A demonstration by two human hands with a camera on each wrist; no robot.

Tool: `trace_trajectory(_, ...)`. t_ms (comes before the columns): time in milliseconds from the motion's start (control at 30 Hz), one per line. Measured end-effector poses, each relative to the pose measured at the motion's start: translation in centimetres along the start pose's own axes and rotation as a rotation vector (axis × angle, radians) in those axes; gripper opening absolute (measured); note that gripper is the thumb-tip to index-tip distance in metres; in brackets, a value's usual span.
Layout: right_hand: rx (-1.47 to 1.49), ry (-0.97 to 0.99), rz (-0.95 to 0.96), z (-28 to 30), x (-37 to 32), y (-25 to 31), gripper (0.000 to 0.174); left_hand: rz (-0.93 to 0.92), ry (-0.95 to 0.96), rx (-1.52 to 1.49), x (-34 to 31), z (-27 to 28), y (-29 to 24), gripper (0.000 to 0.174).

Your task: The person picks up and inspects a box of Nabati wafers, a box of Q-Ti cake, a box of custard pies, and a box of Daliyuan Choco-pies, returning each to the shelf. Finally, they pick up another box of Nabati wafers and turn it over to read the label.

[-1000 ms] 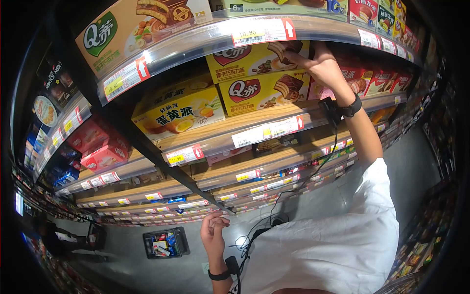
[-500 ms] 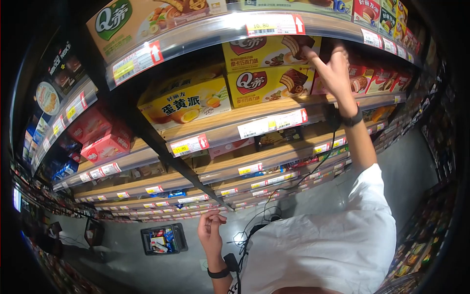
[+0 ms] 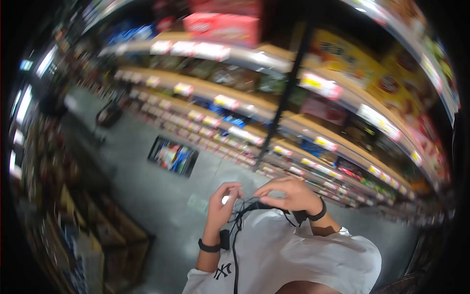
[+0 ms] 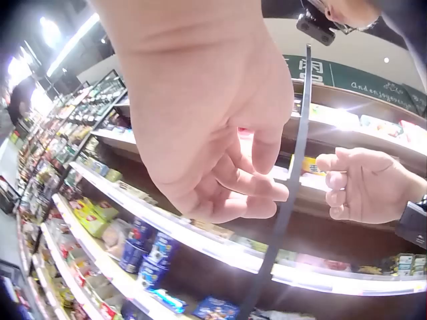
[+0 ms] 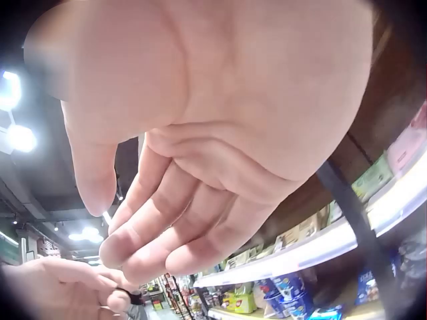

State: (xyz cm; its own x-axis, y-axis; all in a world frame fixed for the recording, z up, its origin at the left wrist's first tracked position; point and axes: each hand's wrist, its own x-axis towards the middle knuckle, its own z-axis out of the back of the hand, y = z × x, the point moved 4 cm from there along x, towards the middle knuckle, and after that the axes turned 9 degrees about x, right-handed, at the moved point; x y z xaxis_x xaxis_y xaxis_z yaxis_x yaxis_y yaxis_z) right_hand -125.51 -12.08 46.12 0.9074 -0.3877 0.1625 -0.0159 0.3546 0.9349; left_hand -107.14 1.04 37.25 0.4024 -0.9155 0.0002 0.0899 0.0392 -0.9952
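Observation:
In front of the white shirt, both hands hang in the air with nothing in them. My left hand point(image 3: 223, 206) has its fingers bent loosely, and the left wrist view shows space between its thumb and fingers. To its right is my right hand point(image 3: 289, 195), its fingertips pointing toward the left one. In the right wrist view the right palm point(image 5: 220, 87) shows, with fingers relaxed and slightly bent. A black shopping basket point(image 3: 192, 165) with colourful packages in it stands on the floor beyond the left hand.
Shelves with price tags point(image 3: 320, 84) run along the far side and right, split by a dark upright point(image 3: 286, 93). Pink boxes point(image 3: 223, 28) and yellow boxes point(image 3: 338, 56) sit on them. A wooden display stand point(image 3: 127, 250) is at lower left. Black cable point(image 3: 236, 259) hangs over the shirt.
My right hand has come away from the yellow boxes on the shelf, down to beside the left hand, empty. The head view has swung left, with the basket now further up.

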Motion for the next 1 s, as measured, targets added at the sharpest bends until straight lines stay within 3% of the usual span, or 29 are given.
trace_trajectory(167,0.003,0.110,-0.095,-5.5,6.4,-1.7,0.017,0.100,-0.258,0.038,-6.7,7.8,2.0,0.020)
trace_trajectory(367,0.030,0.452,-0.010,-14.6,14.0,-1.6,0.021,0.208,-0.576,-0.036,-14.1,14.2,4.7,0.020)
trace_trajectory(633,0.121,0.691,0.150,-23.3,23.5,-3.0,0.026,0.308,-0.770,-0.035,-15.7,20.8,6.2,0.020)
trace_trajectory(767,0.163,0.630,0.207,-25.7,30.0,-4.9,0.022,0.301,-0.776,-0.003,-13.0,26.4,6.2,0.020)
trace_trajectory(800,0.114,0.663,0.138,-26.1,32.1,-5.0,0.026,0.293,-0.778,0.012,-12.1,28.2,6.0,0.020)
trace_trajectory(900,-0.012,0.538,0.222,-27.4,38.4,-4.8,0.023,0.270,-0.794,0.044,-8.9,33.6,5.1,0.020)
trace_trajectory(1000,0.097,0.479,0.212,-29.5,43.9,-4.4,0.019,0.270,-0.823,0.066,-7.2,39.0,5.2,0.020)
